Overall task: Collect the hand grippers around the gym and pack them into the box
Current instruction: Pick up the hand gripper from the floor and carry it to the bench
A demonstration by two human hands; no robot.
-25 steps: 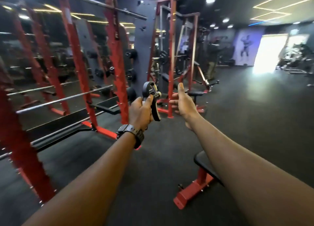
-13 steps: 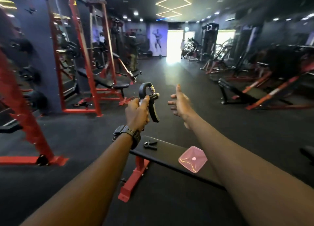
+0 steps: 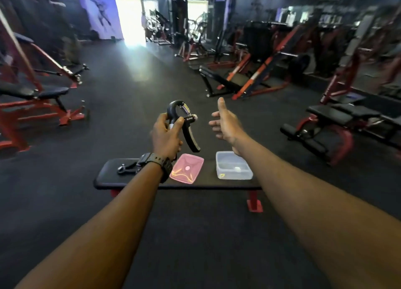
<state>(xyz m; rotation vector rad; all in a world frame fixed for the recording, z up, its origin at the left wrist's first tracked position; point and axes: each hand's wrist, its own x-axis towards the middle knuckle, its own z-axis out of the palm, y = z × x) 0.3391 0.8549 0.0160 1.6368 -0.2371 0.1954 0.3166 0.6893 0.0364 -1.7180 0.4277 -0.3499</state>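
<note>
My left hand (image 3: 166,135) grips one handle of a black hand gripper (image 3: 188,126), held upright with its spring at the top, above the flat bench (image 3: 227,183). My right hand (image 3: 225,123) hovers beside it, holding nothing, thumb pointing up and fingers loosely curled. On the bench stand a clear plastic box (image 3: 234,166) at the right and its pink lid (image 3: 186,171) in the middle. A second black hand gripper (image 3: 127,168) lies on the bench's left end, partly hidden behind my left wrist.
The black bench has red legs (image 3: 255,204) and stands crosswise on dark rubber floor. Red and black benches and racks (image 3: 32,93) stand at the left, and more machines (image 3: 338,119) at the right. A wide aisle runs toward a bright doorway (image 3: 130,19).
My view has swung right from the red racks to face the bench squarely, bringing the clear box into sight. Both hands keep the same pose, the left still gripping the hand gripper.
</note>
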